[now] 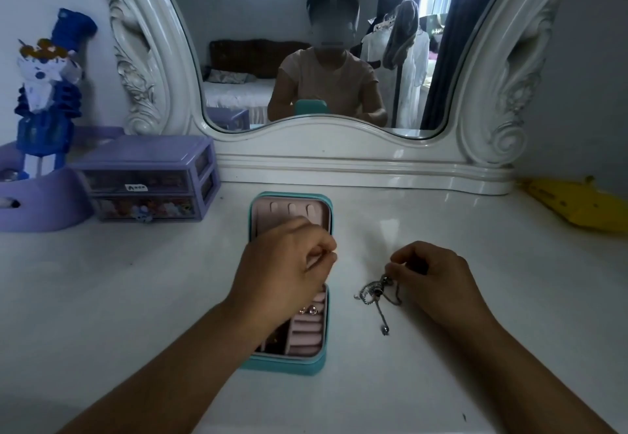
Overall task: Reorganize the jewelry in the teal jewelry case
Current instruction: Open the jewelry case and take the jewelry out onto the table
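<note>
Teal jewelry case [287, 364] open on table [136, 297] | left hand [282, 270] curled above it — contents unclear | right hand [431, 280] pinching silver chain [377, 292]

Glossy white tabletop [441, 229]; matt teal case [289, 364], pink velvety lining; metal chain [377, 294].

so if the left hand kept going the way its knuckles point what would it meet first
Probably the open lid of the teal jewelry case, just beyond the left hand; height above it is unclear.
</note>
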